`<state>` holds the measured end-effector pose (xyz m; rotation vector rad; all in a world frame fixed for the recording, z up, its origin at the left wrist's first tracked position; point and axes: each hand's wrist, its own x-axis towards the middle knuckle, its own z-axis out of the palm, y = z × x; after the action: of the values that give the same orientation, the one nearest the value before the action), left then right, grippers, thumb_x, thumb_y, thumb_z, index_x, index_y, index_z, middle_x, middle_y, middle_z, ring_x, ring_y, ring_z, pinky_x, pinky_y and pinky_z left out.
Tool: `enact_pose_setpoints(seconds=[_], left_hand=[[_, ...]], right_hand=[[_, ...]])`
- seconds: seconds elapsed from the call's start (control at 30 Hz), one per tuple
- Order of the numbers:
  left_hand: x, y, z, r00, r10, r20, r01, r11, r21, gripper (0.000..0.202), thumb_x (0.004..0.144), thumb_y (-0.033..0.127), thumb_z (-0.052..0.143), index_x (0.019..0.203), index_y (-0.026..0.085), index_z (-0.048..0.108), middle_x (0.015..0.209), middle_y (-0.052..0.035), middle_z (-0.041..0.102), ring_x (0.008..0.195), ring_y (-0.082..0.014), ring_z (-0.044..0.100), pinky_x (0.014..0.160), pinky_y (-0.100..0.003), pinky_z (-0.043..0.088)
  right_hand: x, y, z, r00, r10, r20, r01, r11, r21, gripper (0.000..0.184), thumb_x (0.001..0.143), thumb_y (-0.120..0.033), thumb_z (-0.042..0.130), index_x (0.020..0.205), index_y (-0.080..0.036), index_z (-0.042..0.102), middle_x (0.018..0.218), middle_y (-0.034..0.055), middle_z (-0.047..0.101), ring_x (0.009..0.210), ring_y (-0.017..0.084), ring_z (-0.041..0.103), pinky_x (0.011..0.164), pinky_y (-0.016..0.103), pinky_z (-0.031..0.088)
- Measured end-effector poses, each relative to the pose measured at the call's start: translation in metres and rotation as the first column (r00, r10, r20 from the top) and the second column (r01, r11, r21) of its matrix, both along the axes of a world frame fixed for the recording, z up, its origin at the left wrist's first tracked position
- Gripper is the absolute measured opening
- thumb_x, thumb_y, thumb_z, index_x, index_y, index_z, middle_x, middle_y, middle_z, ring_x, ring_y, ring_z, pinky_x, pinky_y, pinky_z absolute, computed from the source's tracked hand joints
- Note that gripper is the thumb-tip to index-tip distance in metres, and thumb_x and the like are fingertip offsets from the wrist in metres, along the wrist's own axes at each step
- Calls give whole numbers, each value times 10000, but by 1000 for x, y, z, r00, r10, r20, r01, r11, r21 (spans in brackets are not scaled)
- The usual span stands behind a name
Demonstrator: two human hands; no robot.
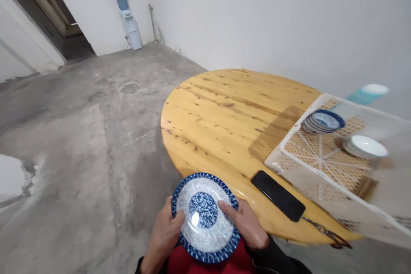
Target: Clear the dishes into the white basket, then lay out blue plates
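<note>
A round blue-and-white patterned ceramic plate (204, 216) is held face up in both hands, off the near rim of the round varnished pine counter (221, 111). It hangs low in front of the person's body. The left hand (163, 233) and right hand (248, 224) clamp opposite edges. The fingers (226, 207) are closed on the plate, with thumbs pressed on its upper face and the rest hidden beneath, a two-sided hold that appears to keep the glossy dish level.

Just right of the right fingers, a flat black phone (278, 195) lies by the counter's edge. Farther right, a thin metal item (327, 234), too small to identify, overhangs that edge. Beyond the phone, a white lattice plastic crate (334, 195) holds a stack of blue-rimmed bowls (323, 120) and a stack of plain white bowls (366, 146).

Ahead of the fingers the counter's wood is bare. Left of them lies open grey concrete floor (80, 137), running to a white-and-blue water dispenser (127, 17) in the far corner.
</note>
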<state>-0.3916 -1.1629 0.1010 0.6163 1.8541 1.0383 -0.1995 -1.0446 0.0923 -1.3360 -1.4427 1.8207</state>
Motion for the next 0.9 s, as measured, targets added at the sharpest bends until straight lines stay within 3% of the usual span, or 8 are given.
enact_pose_setpoints(seconds=[0.2, 0.4, 0.57, 0.9], left_hand=[[-43, -14, -11, 996, 69, -63, -66, 997, 41, 462, 718, 481, 636, 1060, 176, 687, 1111, -106, 749, 1127, -339, 660, 995, -428, 505], [-79, 11, -15, 999, -21, -26, 22, 999, 28, 501, 782, 467, 613, 1155, 134, 643, 1221, -156, 711, 1191, -339, 632, 1041, -427, 471], [-117, 67, -27, 990, -136, -35, 137, 990, 28, 485, 818, 450, 607, 1192, 140, 617, 1237, -145, 693, 1217, -317, 609, 1052, -403, 452], [-189, 214, -58, 902, -432, 12, 430, 901, 56, 501, 883, 454, 586, 1293, 165, 576, 1324, -142, 646, 1252, -326, 571, 1077, -438, 421]], right_hand=[[-51, 1, -13, 995, 68, -69, -66, 998, 21, 420, 676, -559, 736, 747, -145, 728, 753, 95, 747, 794, 320, 691, 803, 448, 554], [-83, 21, -34, 998, 20, -54, -19, 1000, 17, 302, 689, -450, 692, 732, -152, 695, 707, 62, 712, 706, 255, 645, 709, 377, 530], [-108, 51, -51, 992, -108, -64, 105, 994, -39, 318, 678, -450, 693, 770, -145, 688, 745, 73, 724, 742, 262, 649, 702, 366, 522], [-154, 136, -82, 919, -394, 28, 395, 919, -15, 344, 682, -505, 676, 752, -169, 697, 769, 83, 752, 776, 290, 688, 723, 380, 540]])
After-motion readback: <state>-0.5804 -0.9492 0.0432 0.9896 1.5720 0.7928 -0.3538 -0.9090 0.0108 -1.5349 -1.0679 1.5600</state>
